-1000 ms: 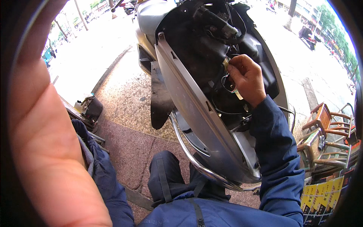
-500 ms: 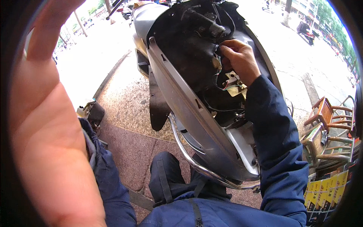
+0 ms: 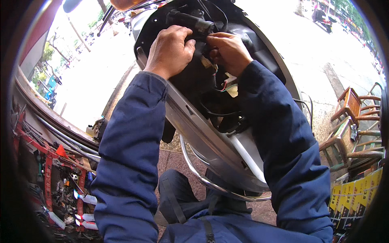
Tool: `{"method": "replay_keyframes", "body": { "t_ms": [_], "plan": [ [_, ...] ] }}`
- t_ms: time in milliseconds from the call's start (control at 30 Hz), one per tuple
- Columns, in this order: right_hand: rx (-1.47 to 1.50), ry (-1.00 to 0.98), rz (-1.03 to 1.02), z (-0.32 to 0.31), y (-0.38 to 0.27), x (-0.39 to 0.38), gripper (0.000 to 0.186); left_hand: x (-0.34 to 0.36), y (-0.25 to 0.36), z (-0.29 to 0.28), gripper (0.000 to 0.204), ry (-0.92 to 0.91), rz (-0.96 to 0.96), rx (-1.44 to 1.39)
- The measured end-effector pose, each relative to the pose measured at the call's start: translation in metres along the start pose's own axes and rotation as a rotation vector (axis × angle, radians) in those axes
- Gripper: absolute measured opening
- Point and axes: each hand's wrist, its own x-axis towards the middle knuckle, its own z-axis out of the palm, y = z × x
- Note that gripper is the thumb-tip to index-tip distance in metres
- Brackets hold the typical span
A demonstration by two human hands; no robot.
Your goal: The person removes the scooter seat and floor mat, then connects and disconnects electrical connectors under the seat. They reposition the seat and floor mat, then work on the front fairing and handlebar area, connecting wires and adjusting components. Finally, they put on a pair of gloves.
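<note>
Left hand (image 3: 170, 48) clamped on the black stalk (image 3: 190, 20), right hand (image 3: 227, 50) pinching what looks like a small connector (image 3: 207, 62) — thin, floppy wires (image 3: 223, 87), so hold the plug body.

Bare hands (image 3: 198, 50), long navy-blue jacket sleeves (image 3: 129, 162) — matching dark trousers (image 3: 178, 194), zip-front jacket

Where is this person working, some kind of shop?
Probably a roadside scooter repair shop, open to the street. Both hands, left hand and right hand, work at wiring inside an opened scooter. A cluttered rack of parts stands at the left, and wooden stools sit on the pavement.
</note>
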Motion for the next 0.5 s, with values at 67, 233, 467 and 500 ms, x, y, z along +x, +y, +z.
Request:
{"method": "replay_keyframes", "body": {
  "t_ms": [67, 233, 467, 500],
  "plan": [
    [-0.021, -0.008, -0.046, -0.002, 0.004, 0.003, 0.021, -0.001, -0.004, 0.015, 0.024, 0.072, 0.035, -0.019],
    [-0.078, -0.033, -0.111, -0.006, 0.013, 0.006, 0.019, -0.005, -0.009, 0.033, 0.019, 0.141, 0.084, 0.019],
    [-0.061, -0.007, -0.119, -0.003, 0.014, 0.005, 0.023, -0.004, -0.006, 0.033, 0.023, 0.122, 0.028, -0.017],
    [-0.064, -0.006, -0.115, -0.003, 0.014, 0.005, 0.023, -0.003, -0.005, 0.033, 0.023, 0.121, 0.015, -0.032]
  ]
}}
